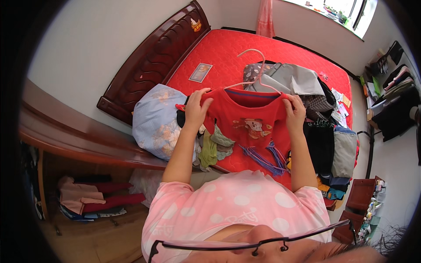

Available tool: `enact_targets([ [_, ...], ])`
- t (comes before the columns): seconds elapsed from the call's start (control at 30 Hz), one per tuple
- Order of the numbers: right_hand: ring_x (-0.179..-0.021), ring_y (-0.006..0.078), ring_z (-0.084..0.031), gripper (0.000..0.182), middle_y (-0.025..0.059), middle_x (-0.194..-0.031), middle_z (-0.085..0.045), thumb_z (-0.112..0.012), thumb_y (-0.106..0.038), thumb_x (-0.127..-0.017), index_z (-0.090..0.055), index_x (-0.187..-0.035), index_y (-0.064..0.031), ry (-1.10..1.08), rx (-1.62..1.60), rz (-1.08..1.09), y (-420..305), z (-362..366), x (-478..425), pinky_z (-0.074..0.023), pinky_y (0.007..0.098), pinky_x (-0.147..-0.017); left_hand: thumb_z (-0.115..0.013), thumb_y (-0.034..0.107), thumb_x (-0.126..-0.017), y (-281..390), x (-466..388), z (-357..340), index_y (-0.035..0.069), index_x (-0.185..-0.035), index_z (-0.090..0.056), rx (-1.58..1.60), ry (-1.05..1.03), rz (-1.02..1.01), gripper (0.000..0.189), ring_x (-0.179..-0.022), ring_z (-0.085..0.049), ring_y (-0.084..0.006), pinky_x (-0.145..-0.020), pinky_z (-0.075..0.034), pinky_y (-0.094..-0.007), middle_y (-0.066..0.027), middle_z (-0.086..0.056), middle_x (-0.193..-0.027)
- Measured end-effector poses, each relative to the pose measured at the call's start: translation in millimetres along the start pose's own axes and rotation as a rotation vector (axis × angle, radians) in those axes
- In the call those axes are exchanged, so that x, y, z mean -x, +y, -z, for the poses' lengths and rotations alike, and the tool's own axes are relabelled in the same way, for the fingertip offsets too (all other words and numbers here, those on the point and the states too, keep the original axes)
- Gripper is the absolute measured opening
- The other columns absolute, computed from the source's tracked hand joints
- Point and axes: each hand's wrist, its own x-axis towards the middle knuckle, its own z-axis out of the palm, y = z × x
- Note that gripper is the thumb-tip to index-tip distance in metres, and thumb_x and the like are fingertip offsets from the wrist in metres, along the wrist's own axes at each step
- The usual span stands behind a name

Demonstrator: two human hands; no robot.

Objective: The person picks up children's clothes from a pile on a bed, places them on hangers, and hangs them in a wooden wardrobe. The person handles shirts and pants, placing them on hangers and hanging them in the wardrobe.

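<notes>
A small red shirt (227, 115) with a cartoon print on its chest hangs on a pink hanger (262, 70), held up over the bed. My left hand (198, 108) pinches one shoulder of the shirt. At the opposite shoulder, my right hand (296, 111) grips the cloth and the hanger's end. The hanger's hook points away from me, and its arms run into the neckline. Below the shirt, a bundle of blue and pink hangers (266, 161) lies on the red mattress (227, 52).
A blue floral bundle (158, 121) and green clothes (208, 151) lie left. Grey garments (296, 77), black folded clothes (319, 148) and papers (340, 108) lie right. The wooden headboard (154, 59) rises behind. An open wardrobe (95, 230) at lower left holds clothes (79, 197).
</notes>
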Motion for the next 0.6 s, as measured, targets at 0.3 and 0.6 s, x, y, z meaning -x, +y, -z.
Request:
enact_targets([
  [0.3, -0.08, 0.0269, -0.055, 0.015, 0.0093, -0.081, -0.056, -0.067, -0.013, -0.081, -0.064, -0.092, -0.0032, -0.133, 0.325, 0.047, 11, 13, -3, -0.0416, 0.0357, -0.075, -0.053, 0.018, -0.091, -38, -4, -17, 0.001, -0.09, -0.056, 0.013, 0.107, 0.067, 0.017, -0.082, -0.051, -0.0344, -0.072, -0.041, -0.0403, -0.0145, -0.053, -0.083],
  [0.6, -0.065, 0.0245, -0.047, 0.021, 0.0132, -0.072, -0.049, -0.052, -0.017, -0.095, -0.05, -0.083, -0.0002, 0.042, 0.216, -0.193, 22, 11, 18, -0.0405, 0.0334, -0.061, -0.067, 0.021, -0.085, -85, 7, -71, 0.002, -0.119, -0.049, 0.392, 0.082, 0.241, 0.043, -0.106, -0.05, -0.0259, -0.094, -0.038, -0.0359, -0.014, -0.053, -0.112],
])
